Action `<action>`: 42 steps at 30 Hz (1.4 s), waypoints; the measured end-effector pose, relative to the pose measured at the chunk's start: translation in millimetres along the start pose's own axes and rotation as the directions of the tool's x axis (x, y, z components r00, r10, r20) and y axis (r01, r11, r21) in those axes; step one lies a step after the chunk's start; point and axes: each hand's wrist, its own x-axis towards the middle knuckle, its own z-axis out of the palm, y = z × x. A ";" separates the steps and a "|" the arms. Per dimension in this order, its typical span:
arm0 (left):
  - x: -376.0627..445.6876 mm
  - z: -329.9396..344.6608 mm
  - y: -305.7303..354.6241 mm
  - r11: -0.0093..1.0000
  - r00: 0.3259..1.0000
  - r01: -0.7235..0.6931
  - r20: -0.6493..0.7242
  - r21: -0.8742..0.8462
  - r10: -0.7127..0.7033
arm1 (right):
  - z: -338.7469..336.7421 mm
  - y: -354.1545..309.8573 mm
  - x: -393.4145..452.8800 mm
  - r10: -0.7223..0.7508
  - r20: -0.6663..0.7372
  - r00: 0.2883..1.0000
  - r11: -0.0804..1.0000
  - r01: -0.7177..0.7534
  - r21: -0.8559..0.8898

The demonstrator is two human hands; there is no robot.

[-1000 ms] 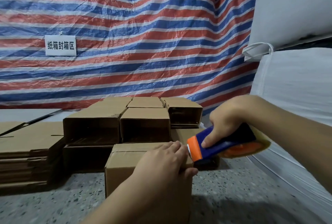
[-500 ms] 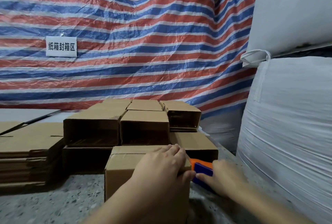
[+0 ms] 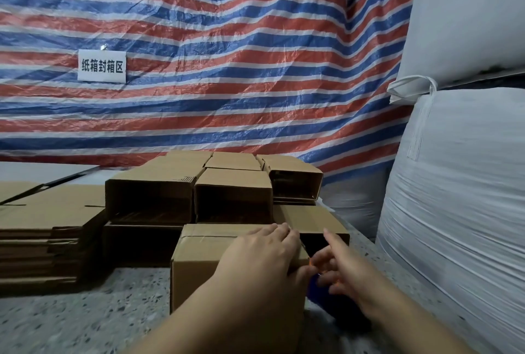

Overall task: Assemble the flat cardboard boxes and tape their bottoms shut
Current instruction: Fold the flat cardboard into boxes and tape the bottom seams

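Observation:
A small assembled cardboard box (image 3: 199, 262) stands on the speckled floor in front of me, its closed flaps facing up. My left hand (image 3: 264, 260) rests flat on its top, fingers extended and thumb at the right edge. Just right of the box, my right hand (image 3: 343, 271) hovers low with fingers spread and the index finger stretched out. Under it lies the blue and orange tape dispenser (image 3: 314, 289), mostly hidden in shadow by the hand; the fingers do not grip it.
Several assembled boxes (image 3: 233, 194) are stacked on their sides behind the box. A pile of flat cardboard blanks (image 3: 42, 228) lies at the left. Large white bulk bags (image 3: 454, 211) wall off the right. A striped tarp (image 3: 227, 69) with a sign (image 3: 101, 66) hangs behind.
My right hand carried the tape dispenser down from beside the box top to the floor at the box's right and loosened its fingers from it. My left hand stayed on the box.

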 end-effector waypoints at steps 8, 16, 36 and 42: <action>-1.9 -1.5 0.6 1.000 1.000 -0.008 -0.015 0.010 0.008 | 15.6 -12.7 -9.4 0.028 0.293 0.956 0.841 -0.181 0.511; -2.1 2.6 0.2 1.000 0.999 -0.006 -0.043 0.009 0.006 | 34.7 0.4 -1.5 0.021 0.129 0.991 0.937 -0.064 0.344; -4.8 -8.7 0.0 0.929 0.987 0.036 -0.134 -0.368 -0.092 | 51.5 -2.1 -37.4 -0.273 0.255 0.928 0.868 0.123 0.481; -26.6 -33.8 -19.8 0.796 0.873 0.014 -0.380 -0.605 -0.305 | 45.1 -12.3 -31.6 -0.325 0.026 0.945 0.927 0.312 0.208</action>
